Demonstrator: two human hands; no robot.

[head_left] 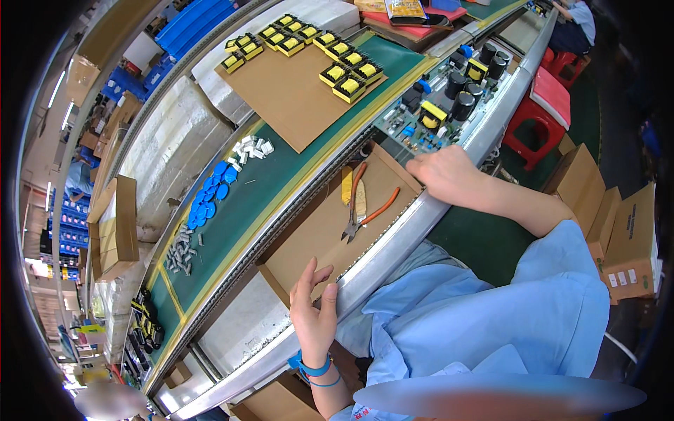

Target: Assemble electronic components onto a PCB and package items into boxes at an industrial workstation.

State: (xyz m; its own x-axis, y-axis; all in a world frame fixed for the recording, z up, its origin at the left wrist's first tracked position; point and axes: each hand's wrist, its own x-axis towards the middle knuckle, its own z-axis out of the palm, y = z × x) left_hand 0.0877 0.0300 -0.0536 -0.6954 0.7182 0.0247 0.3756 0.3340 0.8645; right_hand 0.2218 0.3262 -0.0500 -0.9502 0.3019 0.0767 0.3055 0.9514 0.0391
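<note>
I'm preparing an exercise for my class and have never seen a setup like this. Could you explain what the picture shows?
There is no robot here: these are a person's two bare hands. The one picture comes from a wide fisheye camera worn on the head, looking down, so straight edges look bent.

The left hand, with a blue band at the wrist, is open beside the metal rail and holds nothing. The right hand is at the near end of a circuit board; its fingertips are hard to see, so I cannot tell whether it grips it.

Between them, orange-handled cutters lie on brown cardboard. Beyond, the green surface carries blue discs, small white parts and grey ones.
</note>
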